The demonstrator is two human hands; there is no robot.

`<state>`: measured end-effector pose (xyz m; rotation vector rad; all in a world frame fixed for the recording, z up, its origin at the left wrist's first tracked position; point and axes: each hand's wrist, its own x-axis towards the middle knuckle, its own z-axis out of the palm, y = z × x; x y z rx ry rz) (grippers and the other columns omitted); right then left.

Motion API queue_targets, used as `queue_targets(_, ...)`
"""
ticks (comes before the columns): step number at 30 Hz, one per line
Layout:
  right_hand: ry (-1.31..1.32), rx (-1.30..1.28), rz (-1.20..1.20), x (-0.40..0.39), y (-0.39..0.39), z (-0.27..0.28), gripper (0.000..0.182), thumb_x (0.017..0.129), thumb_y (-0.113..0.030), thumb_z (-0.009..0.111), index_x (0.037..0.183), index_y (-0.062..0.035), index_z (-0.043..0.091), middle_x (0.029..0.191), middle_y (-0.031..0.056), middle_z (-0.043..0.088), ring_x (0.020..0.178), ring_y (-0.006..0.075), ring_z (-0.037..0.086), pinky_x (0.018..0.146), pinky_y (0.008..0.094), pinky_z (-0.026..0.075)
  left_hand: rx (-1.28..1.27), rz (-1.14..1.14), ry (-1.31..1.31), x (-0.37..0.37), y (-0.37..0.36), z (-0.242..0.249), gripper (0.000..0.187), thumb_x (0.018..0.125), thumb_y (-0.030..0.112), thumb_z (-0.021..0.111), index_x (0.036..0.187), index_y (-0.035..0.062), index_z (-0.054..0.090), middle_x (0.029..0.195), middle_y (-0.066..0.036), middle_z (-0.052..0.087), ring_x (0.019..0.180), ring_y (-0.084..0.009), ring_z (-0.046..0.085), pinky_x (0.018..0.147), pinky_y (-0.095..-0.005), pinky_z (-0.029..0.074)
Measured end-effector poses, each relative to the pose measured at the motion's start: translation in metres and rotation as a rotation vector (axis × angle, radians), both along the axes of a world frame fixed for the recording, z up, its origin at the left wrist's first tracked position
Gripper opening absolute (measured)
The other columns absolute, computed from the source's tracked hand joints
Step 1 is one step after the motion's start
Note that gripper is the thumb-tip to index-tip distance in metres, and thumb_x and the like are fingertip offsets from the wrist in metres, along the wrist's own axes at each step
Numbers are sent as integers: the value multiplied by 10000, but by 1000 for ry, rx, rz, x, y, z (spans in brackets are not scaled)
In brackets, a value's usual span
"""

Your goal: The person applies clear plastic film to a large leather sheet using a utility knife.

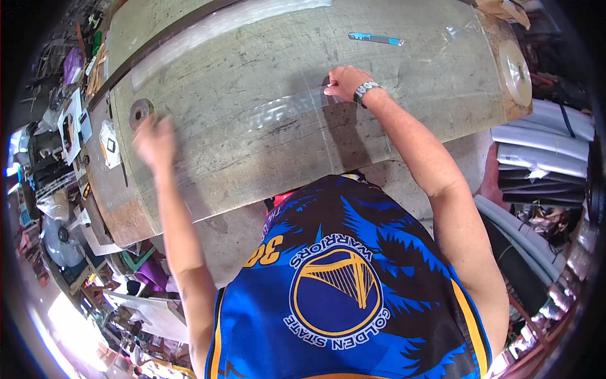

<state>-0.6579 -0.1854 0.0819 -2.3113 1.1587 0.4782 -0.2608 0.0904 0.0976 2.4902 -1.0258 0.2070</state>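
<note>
My right hand (348, 83) is closed in a pinch over the worktable (404, 95), with a small white bit showing at the fingertips. What it grips I cannot make out. A strip of shiny clear plastic film (281, 108) lies on the tabletop just left of those fingers. Smeared by motion, my left hand (155, 142) is at the table's left side. Right above it, a roll of tape (141, 114) rests on the surface, partly overlapped by the fingers. Beyond my right hand lies a blue and black utility knife (376, 39).
A large pale roll (516, 72) stands at the table's right end. Below it, wrapped rolls of sheet material (543, 139) are stacked. A dark bar (161, 47) crosses the table's far left. Papers (74, 126) and clutter line the left side.
</note>
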Motion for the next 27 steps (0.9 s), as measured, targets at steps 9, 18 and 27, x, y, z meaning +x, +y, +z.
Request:
queue_targets(9, -10, 7, 40, 1, -7, -7, 402, 878, -464, 746, 1107, -135, 718, 1125, 113, 735, 1087, 326, 698, 907, 456, 555, 416, -1067, 351, -207, -175, -18, 402, 774, 54, 794, 1119, 259, 765, 1640, -41, 348, 1529, -358, 229, 1241, -506, 236)
queue_targets(18, -66, 86, 69, -3, -17, -7, 382, 851, -456, 759, 1055, -135, 733, 1069, 98, 755, 1036, 312, 718, 878, 452, 565, 545, -1053, 316, -202, -180, -14, 492, 736, 145, 854, 1164, 370, 761, 1671, 22, 290, 1552, -336, 181, 1263, -511, 190)
queue_targets(27, -492, -196, -34, -56, -119, -35, 299, 908, -359, 678, 1036, -89, 677, 1049, 183, 688, 953, 427, 672, 821, 541, 545, 582, -994, 333, -205, -182, -11, 498, 728, 171, 853, 1170, 378, 755, 1668, 71, 281, 1555, -320, 169, 1264, -496, 255)
